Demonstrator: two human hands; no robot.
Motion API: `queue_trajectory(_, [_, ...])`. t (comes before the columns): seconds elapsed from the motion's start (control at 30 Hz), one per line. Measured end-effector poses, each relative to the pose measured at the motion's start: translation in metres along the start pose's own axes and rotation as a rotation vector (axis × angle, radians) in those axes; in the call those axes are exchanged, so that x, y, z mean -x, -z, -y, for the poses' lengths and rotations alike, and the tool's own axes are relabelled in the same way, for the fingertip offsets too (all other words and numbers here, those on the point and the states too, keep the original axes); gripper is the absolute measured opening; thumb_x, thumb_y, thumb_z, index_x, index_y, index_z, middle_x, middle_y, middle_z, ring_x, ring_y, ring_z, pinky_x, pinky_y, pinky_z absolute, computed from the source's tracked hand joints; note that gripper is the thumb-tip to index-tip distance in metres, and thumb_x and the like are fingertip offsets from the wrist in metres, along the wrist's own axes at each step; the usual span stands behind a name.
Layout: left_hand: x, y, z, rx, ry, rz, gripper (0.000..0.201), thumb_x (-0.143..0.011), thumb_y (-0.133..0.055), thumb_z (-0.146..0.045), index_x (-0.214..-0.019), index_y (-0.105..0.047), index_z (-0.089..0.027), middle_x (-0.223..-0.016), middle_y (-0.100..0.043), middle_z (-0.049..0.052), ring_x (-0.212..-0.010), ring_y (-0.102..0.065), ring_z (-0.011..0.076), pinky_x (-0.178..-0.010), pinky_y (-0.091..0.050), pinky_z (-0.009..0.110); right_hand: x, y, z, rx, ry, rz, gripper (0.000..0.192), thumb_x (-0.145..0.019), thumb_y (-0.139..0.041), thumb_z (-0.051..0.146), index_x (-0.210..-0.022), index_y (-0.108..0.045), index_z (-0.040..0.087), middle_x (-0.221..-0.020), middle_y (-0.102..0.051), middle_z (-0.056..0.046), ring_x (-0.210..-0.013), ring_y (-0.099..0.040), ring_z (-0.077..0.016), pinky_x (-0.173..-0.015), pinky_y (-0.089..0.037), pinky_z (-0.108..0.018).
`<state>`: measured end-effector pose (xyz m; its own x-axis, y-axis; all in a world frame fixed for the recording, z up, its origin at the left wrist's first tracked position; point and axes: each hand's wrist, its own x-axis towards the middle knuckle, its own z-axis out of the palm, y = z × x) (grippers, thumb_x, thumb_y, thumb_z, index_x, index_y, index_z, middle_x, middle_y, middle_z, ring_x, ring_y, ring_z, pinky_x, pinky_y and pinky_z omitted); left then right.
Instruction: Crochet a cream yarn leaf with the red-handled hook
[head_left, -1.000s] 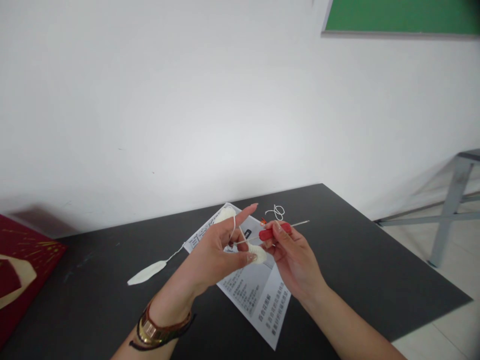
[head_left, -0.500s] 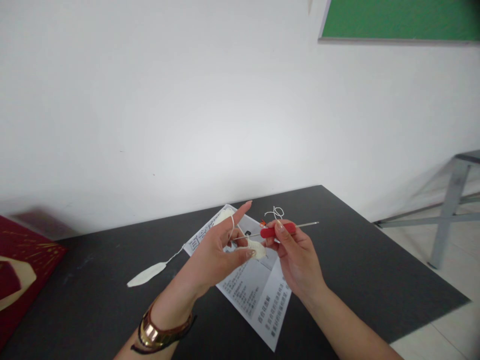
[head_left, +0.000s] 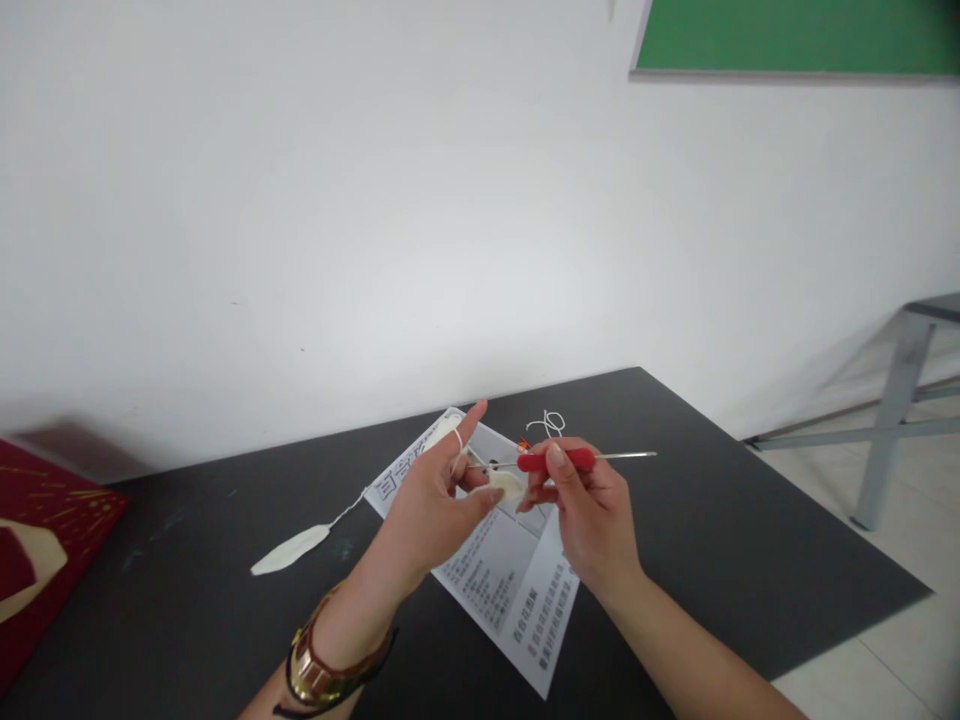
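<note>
Between the thumb and fingers of my left hand (head_left: pixel 442 495) is a small cream crochet piece (head_left: pixel 508 487). White yarn (head_left: pixel 459 440) loops over the raised index finger of that hand. My right hand (head_left: pixel 589 500) grips a crochet hook (head_left: pixel 556 461) by its red handle, with a thin metal shaft showing at both ends. The hook's left end reaches the top edge of the crochet piece, but its tip is hard to make out near my left fingers. Under both hands lies a printed sheet (head_left: pixel 517 620).
A finished-looking white leaf-shaped piece (head_left: pixel 291 550) with a yarn tail lies on the black table (head_left: pixel 720 540), left of the sheet. Loose white yarn (head_left: pixel 551 423) curls behind my right hand. A red box (head_left: pixel 60 540) stands at the left; a metal stool frame (head_left: pixel 892 420) is at the right.
The hook has shifted a little to the right and turned closer to level. My left index finger, with the yarn over it, has moved slightly left. Both hands keep their holds.
</note>
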<state>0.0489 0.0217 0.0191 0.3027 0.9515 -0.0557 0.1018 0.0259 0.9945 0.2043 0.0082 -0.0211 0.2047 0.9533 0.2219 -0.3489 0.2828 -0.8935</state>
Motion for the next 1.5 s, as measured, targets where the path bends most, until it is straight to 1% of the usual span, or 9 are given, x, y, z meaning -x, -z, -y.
queue_trajectory(0.13, [-0.002,-0.007,0.001,0.157,0.034,-0.087,0.092,-0.07,-0.075,-0.019,-0.148,-0.027,-0.023,-0.059,-0.051,-0.008,-0.053,-0.041,0.0086,-0.052,-0.029,0.023,0.008,0.006,-0.001,0.329,0.323,-0.011,0.013,-0.086,-0.062,0.022,-0.087,-0.074,0.028,-0.076,-0.07,-0.003,-0.065,-0.063,-0.0172,-0.062,-0.052,-0.032])
queue_trajectory(0.27, [-0.001,-0.009,-0.001,0.498,0.11,-0.056,0.093,-0.064,-0.08,-0.014,-0.145,-0.034,-0.016,-0.062,-0.056,-0.006,-0.058,-0.05,0.0101,-0.061,-0.036,0.025,0.013,0.015,-0.005,0.563,0.682,0.255,0.047,-0.074,-0.071,0.008,-0.11,-0.069,0.039,-0.097,-0.075,-0.002,-0.084,-0.067,-0.0235,-0.084,-0.052,-0.044])
queue_trajectory(0.33, [-0.001,-0.006,-0.003,0.592,0.153,0.005,0.089,-0.064,-0.08,-0.012,-0.142,-0.038,-0.014,-0.063,-0.056,-0.005,-0.06,-0.052,0.0105,-0.065,-0.037,0.027,0.011,0.017,-0.005,0.531,0.736,0.292,0.046,-0.075,-0.072,0.009,-0.109,-0.069,0.039,-0.099,-0.076,-0.001,-0.085,-0.066,-0.0235,-0.091,-0.048,-0.047])
queue_trajectory(0.4, [0.001,-0.002,-0.005,0.59,0.153,0.035,0.085,-0.065,-0.08,-0.01,-0.14,-0.041,-0.013,-0.063,-0.055,-0.006,-0.06,-0.051,0.0092,-0.066,-0.036,0.026,0.006,0.015,-0.004,0.343,0.608,0.223,0.029,-0.08,-0.068,0.016,-0.101,-0.073,0.035,-0.091,-0.076,-0.002,-0.082,-0.065,-0.0216,-0.085,-0.05,-0.043])
queue_trajectory(0.5, [0.004,0.005,-0.009,0.51,0.136,0.105,0.087,-0.065,-0.08,-0.009,-0.142,-0.039,-0.016,-0.067,-0.056,-0.005,-0.064,-0.052,0.0095,-0.068,-0.036,0.026,-0.002,0.01,-0.003,-0.063,0.212,0.154,0.009,-0.084,-0.066,0.029,-0.085,-0.075,0.027,-0.079,-0.072,-0.002,-0.074,-0.064,-0.0165,-0.071,-0.052,-0.032])
queue_trajectory(0.6, [0.011,0.008,-0.012,0.426,0.131,0.175,0.089,-0.068,-0.079,-0.011,-0.144,-0.035,-0.021,-0.07,-0.054,-0.005,-0.072,-0.054,0.0125,-0.07,-0.037,0.029,-0.008,0.008,-0.003,-0.335,-0.124,0.218,0.014,-0.082,-0.069,0.036,-0.079,-0.071,0.023,-0.074,-0.07,0.001,-0.065,-0.063,-0.0125,-0.065,-0.052,-0.026])
queue_trajectory(0.7, [0.018,0.009,-0.015,0.345,0.144,0.224,0.088,-0.071,-0.078,-0.014,-0.145,-0.033,-0.022,-0.072,-0.055,-0.004,-0.072,-0.052,0.0123,-0.069,-0.037,0.029,-0.01,0.009,0.0,-0.438,-0.3,0.287,0.017,-0.083,-0.067,0.038,-0.078,-0.068,0.021,-0.073,-0.069,0.002,-0.062,-0.065,-0.0132,-0.062,-0.053,-0.027])
queue_trajectory(1.1, [0.021,0.009,-0.014,0.186,0.166,0.402,0.083,-0.072,-0.071,-0.009,-0.145,-0.032,-0.017,-0.075,-0.057,-0.003,-0.068,-0.051,0.0114,-0.065,-0.038,0.028,-0.015,0.02,0.012,-0.353,-0.167,0.389,0.021,-0.085,-0.064,0.032,-0.072,-0.068,0.017,-0.066,-0.058,0.0,-0.064,-0.054,-0.0129,-0.059,-0.05,-0.026])
queue_trajectory(1.5, [0.02,0.009,-0.012,0.016,0.15,0.428,0.083,-0.074,-0.066,-0.012,-0.147,-0.028,-0.018,-0.075,-0.054,-0.004,-0.068,-0.05,0.0119,-0.066,-0.039,0.029,-0.019,0.028,0.024,-0.212,-0.003,0.464,0.019,-0.085,-0.064,0.032,-0.072,-0.07,0.02,-0.064,-0.052,0.0,-0.062,-0.052,-0.0145,-0.071,-0.053,-0.035])
